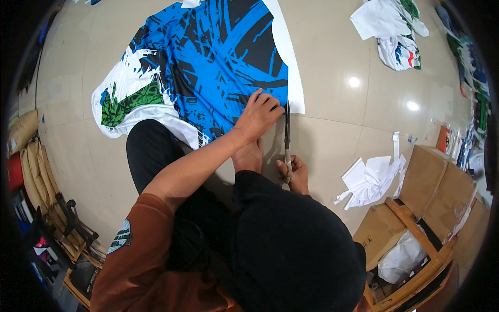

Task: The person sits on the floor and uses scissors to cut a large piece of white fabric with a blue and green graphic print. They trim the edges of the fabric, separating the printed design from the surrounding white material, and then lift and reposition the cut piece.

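Observation:
A large blue and black printed fabric piece (pixel 218 57) with a white border lies on the floor in front of me. My left hand (pixel 262 112) rests on its near right part, fingers bent and closed on the cloth near its edge. Beside that edge, long dark scissors (pixel 287 132) with a wrapped, light-coloured handle point away from me, their tips at the cloth. My right hand (pixel 297 174) grips the handle, its fingers partly hidden. At the left, the cloth has a white and green printed part (pixel 135 99). A bare foot (pixel 248 156) sits under my left forearm.
White fabric scraps (pixel 371 177) lie to the right on the tiled floor (pixel 332 140). More printed and white pieces (pixel 397 41) lie at the far right. Cardboard boxes (pixel 429 179) and a wooden frame (pixel 439 255) stand near right. Brown bundles (pixel 39 171) line the left side.

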Available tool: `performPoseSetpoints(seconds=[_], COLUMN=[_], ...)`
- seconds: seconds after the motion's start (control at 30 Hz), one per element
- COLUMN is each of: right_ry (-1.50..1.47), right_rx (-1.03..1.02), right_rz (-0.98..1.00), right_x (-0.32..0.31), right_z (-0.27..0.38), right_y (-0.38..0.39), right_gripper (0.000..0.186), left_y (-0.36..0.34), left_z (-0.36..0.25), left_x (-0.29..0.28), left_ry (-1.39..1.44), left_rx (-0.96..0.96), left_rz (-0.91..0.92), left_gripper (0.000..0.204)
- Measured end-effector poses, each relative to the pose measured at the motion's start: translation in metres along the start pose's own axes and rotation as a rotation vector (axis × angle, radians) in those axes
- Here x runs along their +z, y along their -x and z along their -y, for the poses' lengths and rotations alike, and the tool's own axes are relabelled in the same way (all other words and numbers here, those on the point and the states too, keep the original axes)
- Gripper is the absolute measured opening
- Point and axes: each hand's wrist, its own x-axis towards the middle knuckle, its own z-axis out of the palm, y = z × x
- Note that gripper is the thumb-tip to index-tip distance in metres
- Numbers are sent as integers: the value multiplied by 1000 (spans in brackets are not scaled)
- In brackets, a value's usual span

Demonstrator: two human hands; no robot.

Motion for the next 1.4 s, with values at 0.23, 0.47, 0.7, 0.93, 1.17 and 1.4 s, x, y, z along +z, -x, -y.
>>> performPoseSetpoints(seconds=[0.23, 0.47, 0.7, 0.93, 1.17, 1.4], right_ry=[7, -26, -10, -39, 32, 22], right_rx=[-7, -7, -15, -5, 8, 3], right_rz=[0, 9, 4, 12, 6, -5], right_x=[2, 2, -1, -1, -2, -3], right_z=[4, 5, 6, 4, 5, -4], right_y=[-1, -1, 0, 2, 5, 5], right_gripper=[39, 38, 34, 33, 33, 32], left_y=[-1, 1, 1, 1, 0, 0], left_z=[0, 1, 0, 0, -1, -1], left_x=[2, 0, -1, 0, -2, 0], left_ry=[-11, -8, -26, -24, -41, -46], left_rx=[2, 2, -7, -7, -15, -16], left_rz=[-35, 7, 33, 24, 52, 57], left_gripper=[22, 26, 28, 28, 29, 30])
